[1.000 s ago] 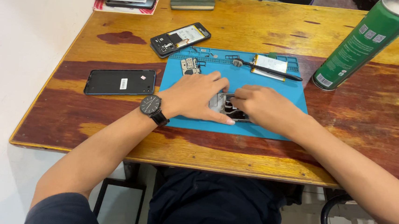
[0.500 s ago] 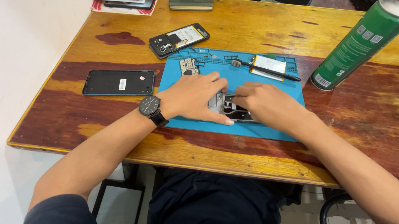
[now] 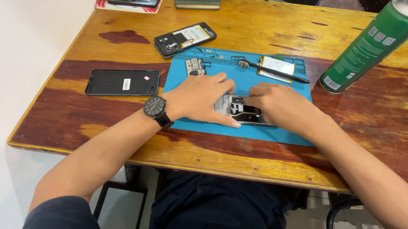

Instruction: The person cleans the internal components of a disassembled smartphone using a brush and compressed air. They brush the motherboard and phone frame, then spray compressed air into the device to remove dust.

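Over the last second little changed: left hand stayed pressed flat on the opened phone at mid-mat, right hand stayed closed on its edge, work continuing.

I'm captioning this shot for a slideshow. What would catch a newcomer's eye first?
Two bare hands, the left hand and the right hand, meet over an opened phone on a blue mat at the middle of the wooden table. A tall green spray can leans in at the far right.
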